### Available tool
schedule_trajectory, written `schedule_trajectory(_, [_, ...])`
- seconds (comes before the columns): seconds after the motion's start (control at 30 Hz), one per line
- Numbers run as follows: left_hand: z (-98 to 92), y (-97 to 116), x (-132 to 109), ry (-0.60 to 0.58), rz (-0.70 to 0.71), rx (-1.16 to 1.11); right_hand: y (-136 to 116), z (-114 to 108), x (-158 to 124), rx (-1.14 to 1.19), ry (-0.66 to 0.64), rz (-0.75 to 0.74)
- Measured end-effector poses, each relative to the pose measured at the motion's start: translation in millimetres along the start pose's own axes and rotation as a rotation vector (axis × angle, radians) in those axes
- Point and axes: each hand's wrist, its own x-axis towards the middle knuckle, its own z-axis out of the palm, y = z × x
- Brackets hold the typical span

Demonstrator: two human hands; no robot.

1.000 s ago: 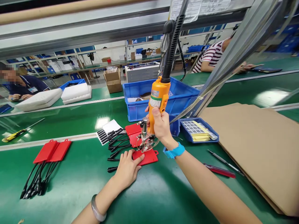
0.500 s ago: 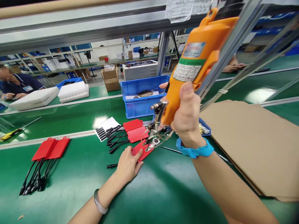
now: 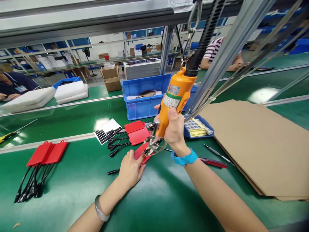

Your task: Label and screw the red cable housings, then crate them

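My right hand (image 3: 174, 130) is wrapped round an orange electric screwdriver (image 3: 169, 103), which hangs from a metal hook and a black cable. Its metal tip end is low, over a flat red case (image 3: 145, 158) on the green bench; the exact contact is hidden by thin tubes and fittings. My left hand (image 3: 131, 167) presses on the near end of that case, thumb on top and fingers round its edge. A black cable connector (image 3: 113, 172) sticks out left of the hand. Behind lie two more red cases (image 3: 137, 132) with black cables.
Two red cases (image 3: 47, 153) with cables lie at left. A blue bin (image 3: 142, 109) stands behind, a small blue tray (image 3: 199, 127) beside it. Cardboard sheets (image 3: 260, 145) and a red-handled tool (image 3: 213, 162) lie right. A metal post (image 3: 224, 54) slants close by. Co-workers sit across.
My right hand has brought the screwdriver down and leftward, nearer the red case. My left hand still holds the case in place. The view has shifted slightly.
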Motion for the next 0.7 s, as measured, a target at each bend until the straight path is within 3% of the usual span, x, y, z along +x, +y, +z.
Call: schedule_trajectory(0.7, [0.3, 2, 1, -0.034, -0.005, -0.007, 5, 1, -10, -0.030, -0.025, -0.017])
